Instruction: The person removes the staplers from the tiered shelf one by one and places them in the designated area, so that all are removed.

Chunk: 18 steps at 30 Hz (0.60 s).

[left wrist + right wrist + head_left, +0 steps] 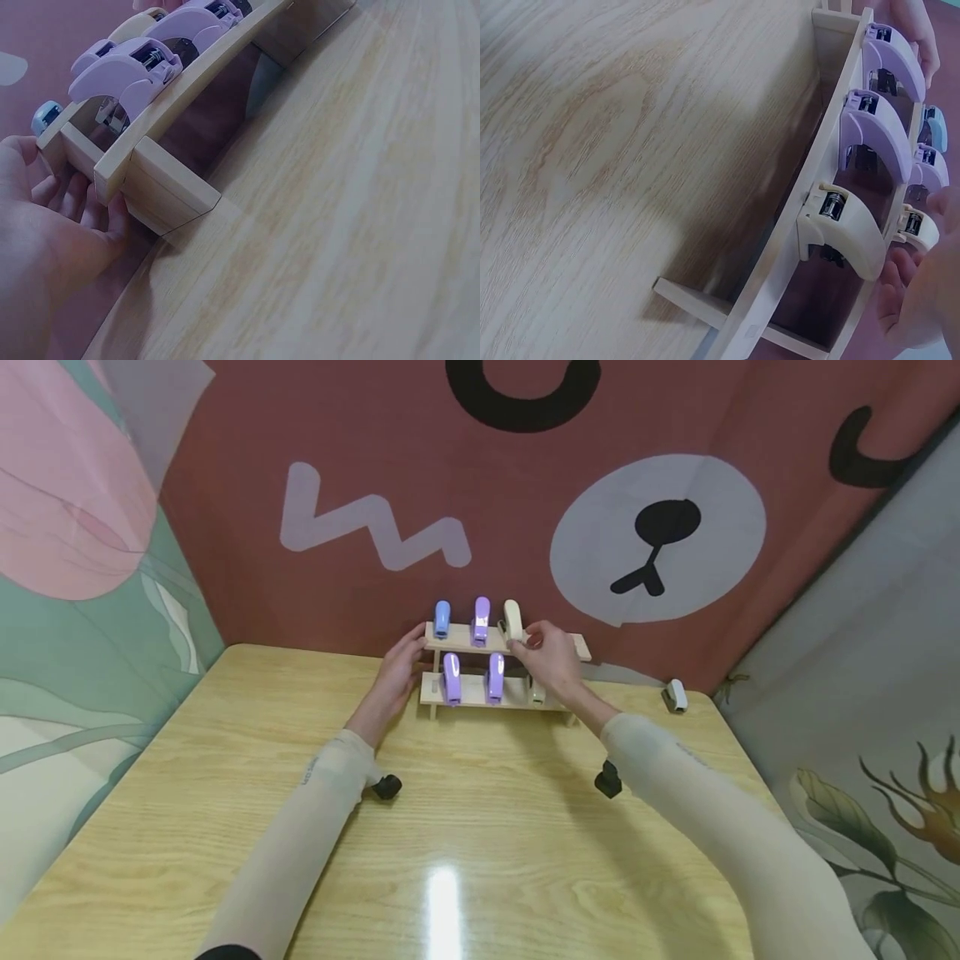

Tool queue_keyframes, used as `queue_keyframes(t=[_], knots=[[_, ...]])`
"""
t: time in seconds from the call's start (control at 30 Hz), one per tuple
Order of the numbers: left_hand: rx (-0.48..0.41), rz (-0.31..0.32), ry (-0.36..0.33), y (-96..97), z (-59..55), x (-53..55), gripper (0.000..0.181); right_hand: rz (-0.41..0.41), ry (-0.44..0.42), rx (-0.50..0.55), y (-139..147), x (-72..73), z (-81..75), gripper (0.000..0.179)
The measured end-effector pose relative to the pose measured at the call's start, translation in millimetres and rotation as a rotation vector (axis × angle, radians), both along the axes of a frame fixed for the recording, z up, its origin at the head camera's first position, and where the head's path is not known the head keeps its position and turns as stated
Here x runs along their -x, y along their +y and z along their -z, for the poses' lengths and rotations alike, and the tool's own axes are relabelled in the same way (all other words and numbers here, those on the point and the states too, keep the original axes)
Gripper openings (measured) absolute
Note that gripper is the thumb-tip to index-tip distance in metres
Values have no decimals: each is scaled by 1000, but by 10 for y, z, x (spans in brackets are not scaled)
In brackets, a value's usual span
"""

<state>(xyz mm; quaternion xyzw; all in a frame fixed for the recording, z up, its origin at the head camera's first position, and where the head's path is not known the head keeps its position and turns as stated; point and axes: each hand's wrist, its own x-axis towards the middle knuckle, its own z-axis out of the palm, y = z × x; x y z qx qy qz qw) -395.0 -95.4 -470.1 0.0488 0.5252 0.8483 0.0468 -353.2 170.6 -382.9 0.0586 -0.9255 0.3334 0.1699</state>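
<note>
A two-tier wooden rack (472,693) holds small staplers. My left hand (393,677) grips the rack's left end, thumb by the upper shelf and fingers curled beneath it in the left wrist view. On the upper shelf stand a blue stapler (442,619), a purple stapler (481,621) and a cream stapler (513,619). My right hand (553,662) pinches that cream one with thumb and fingers. Below are two purple staplers, one (452,678) at the left and another (495,677) in the middle, plus a second cream stapler (847,229), partly covered by my right hand in the head view.
A white stapler (676,696) lies on the wooden table (480,810) near its back right corner. Behind the rack hangs a red-brown cloth (360,602) with a printed bear face. Dark camera mounts (609,779) stick out below both wrists.
</note>
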Motion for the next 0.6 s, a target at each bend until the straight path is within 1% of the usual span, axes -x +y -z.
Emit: queue_keyframes(t=[0.17,0.27,0.43,0.6], knots=[[15,2,-1,5,11,5,49,17,-4,-36,-8,28,45,52],[24,1,0,9,22,4,49,26,-6,-39,-17,39,74,54],[24,-2,2,8,27,0,49,40,3,-22,-48,58,99,53],[14,-4,3,4,20,3,49,62,35,-5,-80,76,100,50]])
